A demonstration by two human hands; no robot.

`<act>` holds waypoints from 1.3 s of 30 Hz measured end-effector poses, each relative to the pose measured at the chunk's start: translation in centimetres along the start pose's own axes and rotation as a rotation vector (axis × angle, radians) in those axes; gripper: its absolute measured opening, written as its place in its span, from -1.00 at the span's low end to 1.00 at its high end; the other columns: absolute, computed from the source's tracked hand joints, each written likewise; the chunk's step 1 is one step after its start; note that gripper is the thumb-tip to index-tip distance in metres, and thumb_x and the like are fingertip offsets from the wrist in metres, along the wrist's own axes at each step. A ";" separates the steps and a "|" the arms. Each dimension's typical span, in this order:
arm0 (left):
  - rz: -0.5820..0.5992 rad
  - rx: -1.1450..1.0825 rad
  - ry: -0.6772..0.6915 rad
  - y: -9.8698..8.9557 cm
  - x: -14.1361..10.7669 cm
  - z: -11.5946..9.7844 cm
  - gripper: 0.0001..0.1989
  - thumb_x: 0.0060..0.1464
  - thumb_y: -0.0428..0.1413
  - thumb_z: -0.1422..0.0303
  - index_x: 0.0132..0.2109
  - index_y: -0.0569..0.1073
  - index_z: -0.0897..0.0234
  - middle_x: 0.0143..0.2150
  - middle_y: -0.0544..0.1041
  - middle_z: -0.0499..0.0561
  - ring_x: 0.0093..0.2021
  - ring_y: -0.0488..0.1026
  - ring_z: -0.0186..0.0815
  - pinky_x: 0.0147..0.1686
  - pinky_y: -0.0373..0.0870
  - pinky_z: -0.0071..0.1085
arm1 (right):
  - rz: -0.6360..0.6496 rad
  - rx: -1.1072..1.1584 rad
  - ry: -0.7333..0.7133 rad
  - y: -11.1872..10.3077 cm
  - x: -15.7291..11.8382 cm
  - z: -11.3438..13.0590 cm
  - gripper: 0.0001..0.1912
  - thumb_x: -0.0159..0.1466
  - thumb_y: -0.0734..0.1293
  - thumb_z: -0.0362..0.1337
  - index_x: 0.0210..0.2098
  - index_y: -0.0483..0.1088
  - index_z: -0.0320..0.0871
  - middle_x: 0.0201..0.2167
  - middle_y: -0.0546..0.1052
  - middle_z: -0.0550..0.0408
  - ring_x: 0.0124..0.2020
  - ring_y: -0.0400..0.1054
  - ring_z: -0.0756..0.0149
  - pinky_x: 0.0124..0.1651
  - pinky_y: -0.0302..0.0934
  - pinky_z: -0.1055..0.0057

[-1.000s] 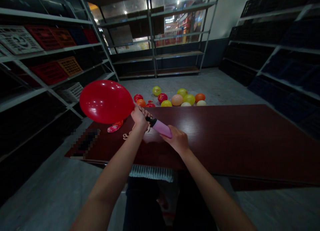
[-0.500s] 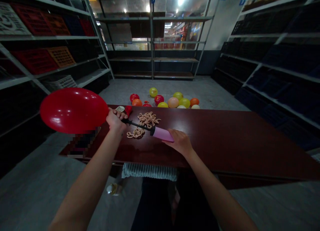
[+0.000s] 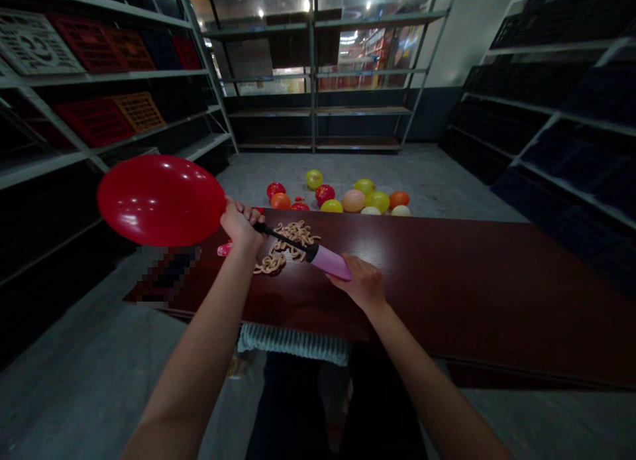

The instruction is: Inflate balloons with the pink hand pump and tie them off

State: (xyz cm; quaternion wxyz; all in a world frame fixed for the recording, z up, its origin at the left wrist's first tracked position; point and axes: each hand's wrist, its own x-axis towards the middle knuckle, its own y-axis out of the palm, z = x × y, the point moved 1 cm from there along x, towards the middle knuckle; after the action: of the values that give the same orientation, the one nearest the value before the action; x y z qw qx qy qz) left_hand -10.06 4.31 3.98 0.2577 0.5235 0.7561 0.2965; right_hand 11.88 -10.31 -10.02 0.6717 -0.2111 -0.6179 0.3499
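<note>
A large, inflated red balloon [image 3: 161,200] sticks out to the left of my left hand [image 3: 241,225]. That hand's fingers are wrapped round the balloon's neck and the black nozzle end of a hand pump. Its pink barrel [image 3: 330,261] lies in the grip of my right hand [image 3: 362,281], with the black rod [image 3: 285,238] showing between the hands. Under the pump, curly beige pieces [image 3: 297,233] lie in loose heaps on the dark red table [image 3: 447,274]. Beside my left wrist a small pink-red item [image 3: 224,249] is partly hidden.
Beyond the table's far edge, several balloons [image 3: 354,200] in yellow, orange, red and cream rest on the floor. Shelves with crates [image 3: 139,112] stand on the left, and dark-crated shelving [image 3: 561,122] on the right. A ribbed blue-grey cloth [image 3: 293,344] hangs at the near edge.
The view has shifted slightly. My left hand and the red balloon are a little higher and further right in view. The pump stays held between both hands, and the pink-red item shows beside my wrist.
</note>
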 end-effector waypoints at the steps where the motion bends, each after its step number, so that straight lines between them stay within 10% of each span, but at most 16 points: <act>1: 0.015 0.011 -0.004 0.6 -0.5 0.7 -0.50 0.33 0.06 0.09 -0.47 0.05 0.20 -0.66 0.00 -0.22 -0.73 -0.03 -0.49 -0.70 0.00 -0.49 | -0.002 0.010 0.013 0.1 0.0 0.0 -0.54 0.25 0.43 0.04 -0.05 0.49 -0.19 -0.28 0.66 -0.02 -0.35 0.53 0.22 -0.30 0.20 0.37; 12: 0.131 0.085 -0.087 3.8 -5.2 9.1 -0.55 0.34 0.03 0.17 -0.47 0.09 0.21 -0.69 0.04 -0.24 -0.77 0.01 -0.51 -0.72 -0.01 -0.51 | 0.014 0.078 0.192 0.5 0.2 -0.4 -0.53 0.28 0.39 0.07 -0.02 0.48 -0.17 -0.23 0.66 -0.03 -0.32 0.53 0.23 -0.30 0.19 0.39; 39: -0.068 -0.044 -0.092 -2.7 1.5 -3.7 -0.54 0.43 -0.11 0.15 -0.45 0.03 0.21 -0.67 -0.06 -0.23 -0.74 -0.08 -0.49 -0.69 -0.04 -0.51 | 0.076 0.014 -0.086 -0.7 0.3 0.6 -0.49 0.28 0.39 0.11 -0.03 0.50 -0.19 -0.28 0.65 -0.04 -0.31 0.53 0.20 -0.23 0.24 0.36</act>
State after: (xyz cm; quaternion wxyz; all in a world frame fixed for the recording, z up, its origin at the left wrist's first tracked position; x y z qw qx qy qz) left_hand -14.90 4.34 4.49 0.3136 0.5048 0.7541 0.2795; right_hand 11.45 -10.67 -9.20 0.6323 -0.2144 -0.6352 0.3883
